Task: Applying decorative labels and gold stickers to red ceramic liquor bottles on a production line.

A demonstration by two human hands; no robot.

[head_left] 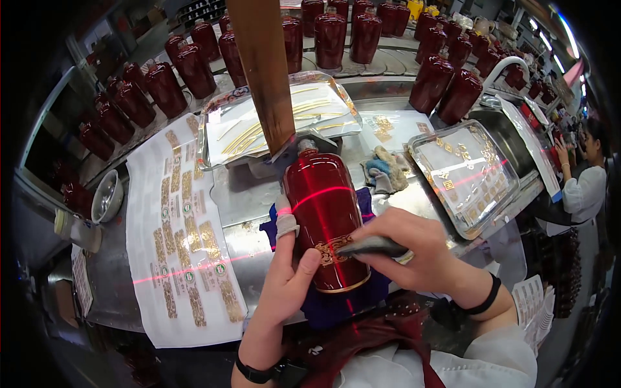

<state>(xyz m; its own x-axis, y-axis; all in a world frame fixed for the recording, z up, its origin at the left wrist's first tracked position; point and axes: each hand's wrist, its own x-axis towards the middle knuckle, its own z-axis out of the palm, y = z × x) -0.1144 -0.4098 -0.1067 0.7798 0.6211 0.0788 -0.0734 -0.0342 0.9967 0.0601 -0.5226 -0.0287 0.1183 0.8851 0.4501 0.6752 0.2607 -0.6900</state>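
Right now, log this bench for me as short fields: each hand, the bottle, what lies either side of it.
left hand: steadies the red bottle, forefinger bandaged
right hand: presses a dark tool on the gold label
bottle: lying on a blue cloth, red laser lines across it
left of it: white sheet of gold labels
right of it: clear tray of labels
behind: rows of red bottles

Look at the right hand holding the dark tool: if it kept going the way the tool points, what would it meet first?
The right hand aims its dark tool leftward at the gold label on the red bottle. The tip seems already at the label, so that comes first, though depth is unclear.
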